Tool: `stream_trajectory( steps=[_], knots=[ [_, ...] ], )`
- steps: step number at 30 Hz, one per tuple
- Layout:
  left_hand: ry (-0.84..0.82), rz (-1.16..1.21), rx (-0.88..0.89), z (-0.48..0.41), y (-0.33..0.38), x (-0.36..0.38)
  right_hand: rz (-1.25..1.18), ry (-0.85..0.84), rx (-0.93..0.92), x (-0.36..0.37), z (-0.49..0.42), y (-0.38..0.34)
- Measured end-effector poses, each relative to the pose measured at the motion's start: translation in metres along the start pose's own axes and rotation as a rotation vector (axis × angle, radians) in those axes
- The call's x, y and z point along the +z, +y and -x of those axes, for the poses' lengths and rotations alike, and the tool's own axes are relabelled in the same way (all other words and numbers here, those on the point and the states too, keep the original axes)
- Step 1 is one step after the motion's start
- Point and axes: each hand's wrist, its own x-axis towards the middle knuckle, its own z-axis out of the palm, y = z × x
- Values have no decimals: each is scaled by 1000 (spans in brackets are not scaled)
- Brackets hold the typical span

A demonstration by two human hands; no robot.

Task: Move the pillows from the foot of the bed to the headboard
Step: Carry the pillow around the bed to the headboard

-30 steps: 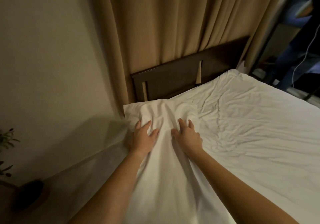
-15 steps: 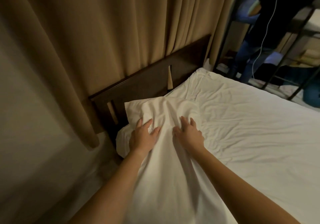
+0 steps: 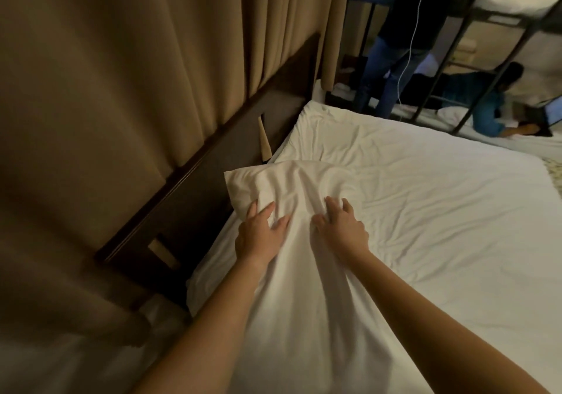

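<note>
A white pillow (image 3: 292, 272) lies lengthwise on the bed, its far end close to the dark wooden headboard (image 3: 194, 186). My left hand (image 3: 258, 235) presses flat on the pillow's left side with fingers spread. Just to the right, my right hand (image 3: 342, 232) presses on the pillow too, fingers straight and slightly fanned. Neither hand curls round the fabric. The near end of the pillow runs out of the frame under my forearms.
The bed's wrinkled white sheet (image 3: 425, 211) spreads to the right. Beige curtains (image 3: 152, 58) hang behind the headboard. Beyond the bed stands a dark metal bunk frame (image 3: 468, 65), with a standing person (image 3: 392, 58) and a person lying on the lower bunk (image 3: 492, 104).
The view has swung to the right and the pillow with both hands on it has shifted along the headboard toward the bed's middle. The hands keep the same flat pose.
</note>
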Motion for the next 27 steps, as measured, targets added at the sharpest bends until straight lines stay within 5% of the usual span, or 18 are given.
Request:
stream_trajectory(
  steps=[13, 27],
  knots=[
    [3, 39, 116, -93, 5, -20, 7, 101, 41, -5, -62, -47],
    [47, 1, 74, -178, 29, 41, -24, 86, -42, 2, -177, -11]
  ],
)
